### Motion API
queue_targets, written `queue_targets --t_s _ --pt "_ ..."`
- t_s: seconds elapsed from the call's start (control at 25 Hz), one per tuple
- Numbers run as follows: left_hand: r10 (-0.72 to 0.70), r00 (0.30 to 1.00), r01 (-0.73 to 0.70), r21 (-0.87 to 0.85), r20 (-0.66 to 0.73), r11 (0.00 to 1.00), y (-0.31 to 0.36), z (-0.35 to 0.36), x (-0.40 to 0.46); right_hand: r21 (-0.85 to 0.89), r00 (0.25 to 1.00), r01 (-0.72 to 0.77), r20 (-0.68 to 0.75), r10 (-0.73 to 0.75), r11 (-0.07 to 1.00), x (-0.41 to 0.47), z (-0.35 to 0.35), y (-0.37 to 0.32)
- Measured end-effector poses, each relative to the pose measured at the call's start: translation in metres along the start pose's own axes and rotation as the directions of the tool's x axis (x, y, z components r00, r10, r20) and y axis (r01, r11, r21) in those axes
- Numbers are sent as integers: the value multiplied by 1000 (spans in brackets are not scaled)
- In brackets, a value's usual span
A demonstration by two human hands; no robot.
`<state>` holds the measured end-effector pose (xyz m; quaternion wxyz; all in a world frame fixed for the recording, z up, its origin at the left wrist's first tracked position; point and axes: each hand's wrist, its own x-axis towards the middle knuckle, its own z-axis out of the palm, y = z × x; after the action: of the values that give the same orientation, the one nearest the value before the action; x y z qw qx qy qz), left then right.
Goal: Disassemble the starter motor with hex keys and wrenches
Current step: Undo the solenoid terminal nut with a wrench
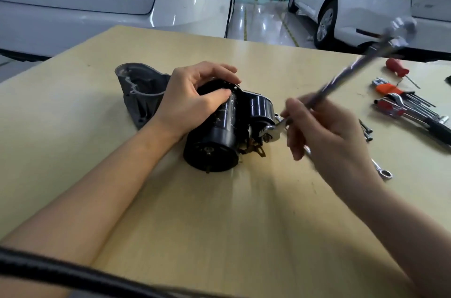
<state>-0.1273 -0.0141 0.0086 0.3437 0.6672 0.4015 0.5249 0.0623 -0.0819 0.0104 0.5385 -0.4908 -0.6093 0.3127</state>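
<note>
While the left hand point(195, 100) steadies the starter motor point(219, 132) mid-tabletop point(244, 224), the right hand point(327, 136) works a wrench point(275, 130) on a terminal nut.

Left grip wraps the black motor body; right grip pinches the blurred wrench shaft, its open end on the nut at the solenoid's near end. Judging by loose bolts point(367, 130) lying to the right, disassembly seems begun, yet the grey nose housing point(139, 93) looks attached, so most remains. Badge lettering on the far white car point(73, 5) is too blurred to read.
</note>
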Motion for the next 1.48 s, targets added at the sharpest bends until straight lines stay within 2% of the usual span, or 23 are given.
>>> queue_targets --t_s 0.08,0.16,0.24,0.28,0.32,0.4,0.48,0.52,0.6,0.68,0.8,1.04,1.36,1.48 --pt "-2 1000 2 17 -8 1000 1 1 1 -292 980 171 148 -133 941 14 11 -14" --pt "-7 1000 7 11 -2 1000 1 0 -1 -506 940 305 299 -168 807 22 26 -25" --pt "-7 1000 7 6 16 1000 1 -1 -2 -623 898 411 403 -177 666 24 36 -30" --pt "-11 1000 11 0 19 1000 1 -1 -2 -617 886 435 422 -191 655 24 36 -31" --pt "-13 1000 14 -13 16 1000 1 -1 -2 -585 889 433 402 -218 686 24 35 -31" --pt "-6 1000 6 -27 5 1000 1 0 0 -437 942 330 215 -259 837 26 23 -26" --pt "-4 1000 4 5 7 1000 0 1 1 -127 983 175 -31 -181 976 22 9 -17" --pt "-3 1000 2 17 11 1000 0 0 1 25 988 93 -124 -90 995 17 3 -11" --pt "9 1000 -9 17 18 1000 -1 -2 1 272 967 -74 -216 136 959 5 -8 0" --pt "10 1000 -11 23 18 1000 -1 -2 1 415 915 -222 -223 335 882 0 -12 11" --pt "3 1000 -4 32 18 999 1 0 1 526 871 -298 -192 453 796 -2 -6 18" --pt "4 1000 -5 42 23 999 2 -1 0 562 907 -243 -158 392 790 -3 0 17" --pt "-1 1000 0 44 25 999 3 -1 -1 431 952 -171 -160 262 886 -10 -1 15" --pt "-3 1000 2 47 21 999 2 -1 0 288 976 -96 -159 147 953 -10 1 13"
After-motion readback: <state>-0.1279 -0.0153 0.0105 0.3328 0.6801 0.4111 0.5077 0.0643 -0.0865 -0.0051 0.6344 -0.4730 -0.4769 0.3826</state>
